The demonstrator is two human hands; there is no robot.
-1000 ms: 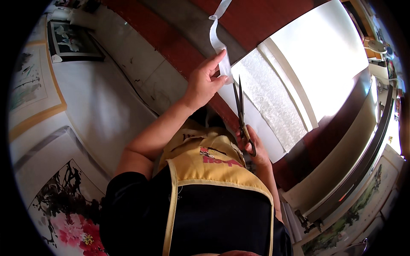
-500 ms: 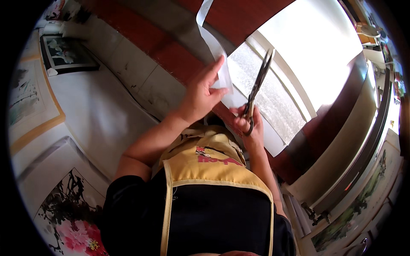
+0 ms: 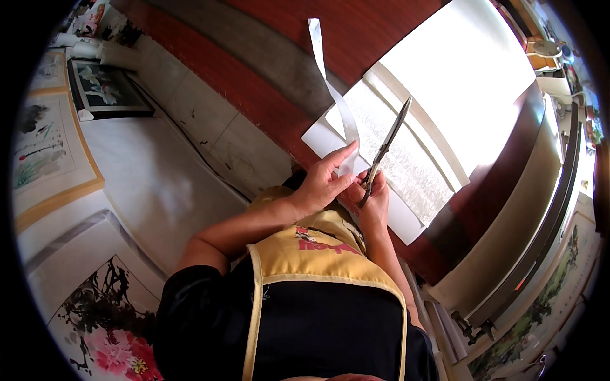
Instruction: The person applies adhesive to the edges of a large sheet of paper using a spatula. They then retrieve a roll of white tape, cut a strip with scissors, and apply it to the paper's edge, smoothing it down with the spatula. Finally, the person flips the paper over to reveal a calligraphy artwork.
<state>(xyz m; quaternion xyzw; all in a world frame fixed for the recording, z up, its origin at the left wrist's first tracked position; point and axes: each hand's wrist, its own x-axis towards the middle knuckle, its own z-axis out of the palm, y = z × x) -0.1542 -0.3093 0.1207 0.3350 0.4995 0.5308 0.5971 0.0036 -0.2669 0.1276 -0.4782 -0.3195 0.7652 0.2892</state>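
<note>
Center frame: left hand (image 3: 316, 187) holds the lower end of the white strip (image 3: 344, 109), thumb and index partly spread; strip runs toward upper center. Right hand (image 3: 375, 202), fingers curled around scissors (image 3: 389, 143), blades together, tips up-right. Can't tell if right fingertips touch strip.

Strip (image 3: 346, 116): white, thin, paper-like, smooth with faint sheen; paper or plastic film, cannot tell. Scissors (image 3: 394, 130): dark metal, low gloss along the blades. Tabletop (image 3: 362, 32): red-brown, wood-like, smooth, semi-gloss. Sheet (image 3: 470, 70): white, smooth, paper-like, glare hides finer texture. Panel (image 3: 419, 174) beside it: pale, mottled, rough-looking. Apron (image 3: 298, 260): yellow cloth, matt, creased. Shirt (image 3: 330, 324): black cloth, matt.
</note>
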